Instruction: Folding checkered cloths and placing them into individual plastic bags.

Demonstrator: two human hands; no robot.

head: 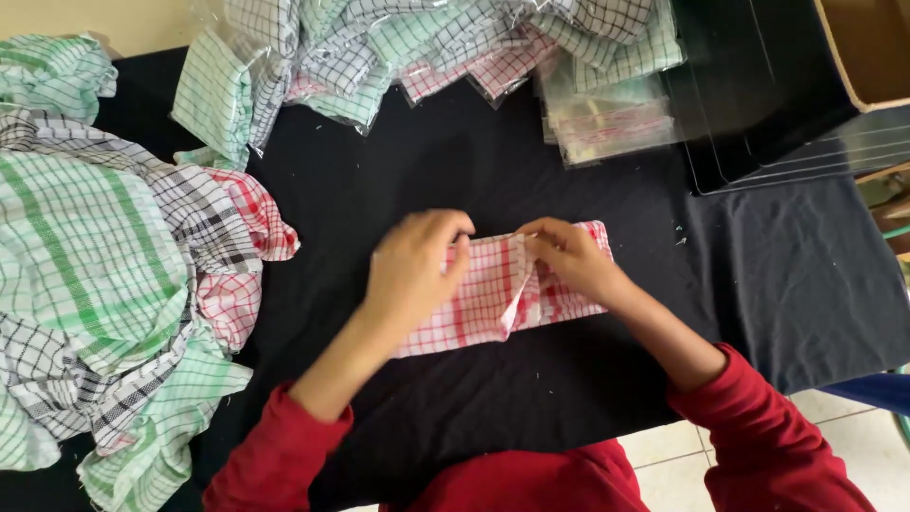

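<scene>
Red-and-white checked cloth (493, 294) lies in the middle of the desk (758, 275), which is draped in black fabric. The cloth is already folded into a long narrow band running left to right, and a flap near its centre stands raised.

Your left hand (409, 270) lies over the left part of the band, fingers curled down and pressing on it, fingertips at its far edge. Your right hand (573, 258) is closed in a pinch on the raised flap at the far edge, just right of centre. The two hands are near each other, almost meeting over the fold.

Progress, as a judgement: the lengthwise folds look done; the band is not yet brought down to a compact packet, so the crosswise folding seems only begun.

To the left, a loose heap of unfolded checked cloths (114, 284) in green, black and red sits piled at the desk's edge, so plenty appears left to fold. At the far side, checked cloths in clear plastic bags (379, 66) lie spread out, with a stack of flat clear bags (611, 123) beside them. A black tray (758, 104) and a cardboard box (867, 47) sit far right.
</scene>
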